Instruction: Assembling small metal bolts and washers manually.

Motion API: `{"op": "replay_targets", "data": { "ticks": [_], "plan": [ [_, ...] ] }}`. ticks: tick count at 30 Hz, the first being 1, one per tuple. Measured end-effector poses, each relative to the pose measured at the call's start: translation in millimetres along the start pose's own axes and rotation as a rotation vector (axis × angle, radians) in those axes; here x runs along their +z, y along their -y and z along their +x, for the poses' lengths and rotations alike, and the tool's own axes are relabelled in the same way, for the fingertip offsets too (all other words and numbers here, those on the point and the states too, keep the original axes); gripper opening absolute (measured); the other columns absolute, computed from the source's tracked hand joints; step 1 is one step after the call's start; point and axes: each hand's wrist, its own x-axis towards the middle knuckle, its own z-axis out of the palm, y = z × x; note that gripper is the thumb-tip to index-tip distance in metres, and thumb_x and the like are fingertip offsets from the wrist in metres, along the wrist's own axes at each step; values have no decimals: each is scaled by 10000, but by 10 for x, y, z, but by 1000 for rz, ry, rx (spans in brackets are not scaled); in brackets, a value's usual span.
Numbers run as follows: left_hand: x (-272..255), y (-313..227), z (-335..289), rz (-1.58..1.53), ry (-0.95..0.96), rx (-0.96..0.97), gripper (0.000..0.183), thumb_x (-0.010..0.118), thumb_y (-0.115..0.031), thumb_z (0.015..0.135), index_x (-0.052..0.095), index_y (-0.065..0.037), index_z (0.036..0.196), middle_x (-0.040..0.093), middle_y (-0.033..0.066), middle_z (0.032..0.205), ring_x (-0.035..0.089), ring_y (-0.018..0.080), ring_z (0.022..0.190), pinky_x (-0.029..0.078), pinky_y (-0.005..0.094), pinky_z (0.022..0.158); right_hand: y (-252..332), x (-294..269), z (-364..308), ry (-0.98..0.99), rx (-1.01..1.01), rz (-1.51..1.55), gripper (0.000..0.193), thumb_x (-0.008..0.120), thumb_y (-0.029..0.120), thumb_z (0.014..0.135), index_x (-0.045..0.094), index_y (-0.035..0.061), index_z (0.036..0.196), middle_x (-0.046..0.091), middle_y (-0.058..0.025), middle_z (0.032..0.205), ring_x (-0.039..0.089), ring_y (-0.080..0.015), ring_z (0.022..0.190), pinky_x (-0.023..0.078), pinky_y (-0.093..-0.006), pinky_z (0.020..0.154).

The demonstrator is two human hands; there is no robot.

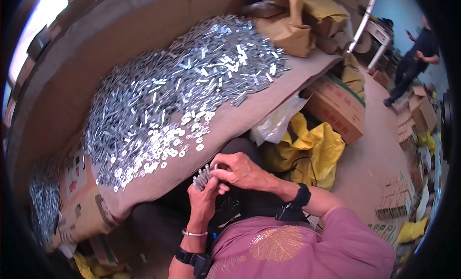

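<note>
Above my lap, near the table's front edge, my left hand (pixel 203 198) is closed round a small bundle of short metal rods (pixel 202 177), their rounded ends pointing up. My right hand (pixel 241 170) meets it from the right, with thumb and fingers pinched at the bundle's right side. What sits in that pinch is too small to make out. Just beyond both hands lies a scatter of shiny flat washers (pixel 163 140). Behind the washers spreads a large heap of loose grey metal pieces (pixel 158 84), long and narrow in shape.
The cardboard-covered table (pixel 230 118) has a raised cardboard wall (pixel 53 82) behind it. To the right are a carton (pixel 336 106), a clear plastic bag (pixel 276 125) and a yellow bag (pixel 319 149). Another person (pixel 415 60) stands at the far right, near stacked small boxes (pixel 396 199).
</note>
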Motion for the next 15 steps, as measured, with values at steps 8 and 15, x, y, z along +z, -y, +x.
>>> {"op": "replay_targets", "data": {
  "ticks": [8, 15],
  "plan": [
    [-152, -135, 2, -119, -142, -15, 221, 571, -121, 912, 567, 47, 1056, 648, 145, 883, 616, 150, 645, 459, 205, 544, -90, 7, 269, -77, -33, -23, 241, 626, 165, 838, 611, 9, 1020, 650, -147, 798, 645, -207, 716, 492, -309, 640],
    [-160, -128, 104, -114, -189, 9, 229, 560, -151, 925, 559, 47, 1039, 644, 161, 848, 594, 138, 606, 442, 201, 524, -248, 2, 600, -111, -94, -346, 248, 608, 198, 822, 624, 25, 1000, 643, -177, 925, 635, -281, 866, 470, -384, 769]
  ]
}}
